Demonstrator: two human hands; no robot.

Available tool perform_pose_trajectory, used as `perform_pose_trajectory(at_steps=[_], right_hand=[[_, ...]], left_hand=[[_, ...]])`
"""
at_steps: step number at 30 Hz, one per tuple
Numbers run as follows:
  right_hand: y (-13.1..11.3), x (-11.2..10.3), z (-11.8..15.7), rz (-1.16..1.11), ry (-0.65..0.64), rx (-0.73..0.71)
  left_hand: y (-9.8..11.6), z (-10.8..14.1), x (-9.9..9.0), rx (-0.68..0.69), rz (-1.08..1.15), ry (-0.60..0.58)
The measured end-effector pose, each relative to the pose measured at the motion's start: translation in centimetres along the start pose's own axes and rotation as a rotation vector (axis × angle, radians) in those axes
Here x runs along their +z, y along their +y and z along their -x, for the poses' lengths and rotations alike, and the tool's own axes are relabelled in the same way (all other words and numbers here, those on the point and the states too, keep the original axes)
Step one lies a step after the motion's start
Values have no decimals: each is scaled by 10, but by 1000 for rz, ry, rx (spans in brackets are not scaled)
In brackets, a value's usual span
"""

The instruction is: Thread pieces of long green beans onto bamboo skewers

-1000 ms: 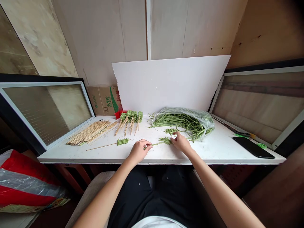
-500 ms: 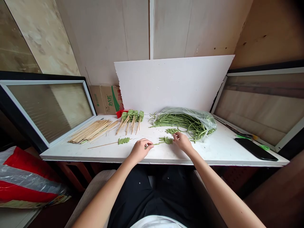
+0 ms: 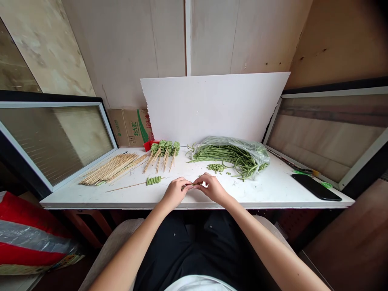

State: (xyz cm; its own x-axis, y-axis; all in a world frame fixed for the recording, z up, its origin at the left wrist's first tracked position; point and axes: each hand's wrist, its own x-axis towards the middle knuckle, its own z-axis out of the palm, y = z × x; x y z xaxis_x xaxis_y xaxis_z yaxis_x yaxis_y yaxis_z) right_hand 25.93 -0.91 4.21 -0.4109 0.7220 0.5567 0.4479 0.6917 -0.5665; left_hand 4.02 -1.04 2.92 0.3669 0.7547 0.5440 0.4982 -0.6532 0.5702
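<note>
My left hand (image 3: 176,191) and my right hand (image 3: 211,188) meet above the front of the white table, fingertips pinched together. Between them they grip a long green bean, mostly hidden by the fingers. Left of my hands lies a skewer (image 3: 127,187) with a folded green bean (image 3: 154,180) threaded on its end. Beyond my right hand is a small heap of cut bean bits (image 3: 216,167). Behind that, a bundle of long green beans (image 3: 218,154) lies partly inside a clear plastic bag (image 3: 257,148).
Loose bamboo skewers (image 3: 110,169) are piled at the left. Several finished bean skewers (image 3: 165,148) stand stacked near a cardboard box (image 3: 130,128). A black phone (image 3: 315,187) lies at the right. A white board (image 3: 215,107) leans at the back, between framed glass panels (image 3: 57,141).
My right hand has moved left from beside the coiled bean to meet my left hand. The coiled bean has left its spot on the table and is now mostly hidden at my fingers.
</note>
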Motion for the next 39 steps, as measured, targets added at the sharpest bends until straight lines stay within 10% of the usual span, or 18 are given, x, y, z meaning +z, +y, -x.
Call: perform_pose_trajectory(at_steps=[14, 27, 39], right_hand=[[-1, 9, -1, -282, 102, 53], [69, -58, 11, 614, 237, 643], [67, -48, 10, 420, 222, 666]], left_hand=[[0, -2, -1, 50, 175, 2], [-9, 0, 3, -98, 109, 21], [-4, -1, -1, -80, 94, 25]])
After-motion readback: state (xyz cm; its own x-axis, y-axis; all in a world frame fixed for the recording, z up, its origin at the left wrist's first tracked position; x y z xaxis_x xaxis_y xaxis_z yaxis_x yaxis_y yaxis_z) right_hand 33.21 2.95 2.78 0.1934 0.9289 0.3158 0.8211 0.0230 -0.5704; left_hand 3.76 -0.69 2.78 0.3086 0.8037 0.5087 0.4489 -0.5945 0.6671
